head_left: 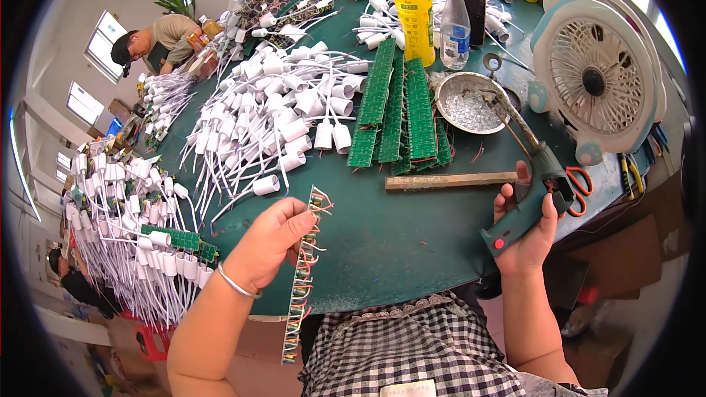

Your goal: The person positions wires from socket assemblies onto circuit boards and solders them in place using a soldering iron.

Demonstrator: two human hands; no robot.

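Observation:
My left hand pinches a long circuit board strip near its upper end. The strip hangs edge-on past the table's front edge, with small components and short wires along one side. A dark green soldering gun with a red button rests in my right hand, its fingers curled around the handle. The gun's metal tip points up and left, over a round metal dish of silvery bits. A wooden bar lies between the hands. Behind it, several green circuit board panels are stacked.
White lamp sockets with wires are heaped at centre-left, with another pile at left. A yellow bottle, a clear bottle and a fan stand at right. Orange-handled scissors lie beside the gun. A person works far left.

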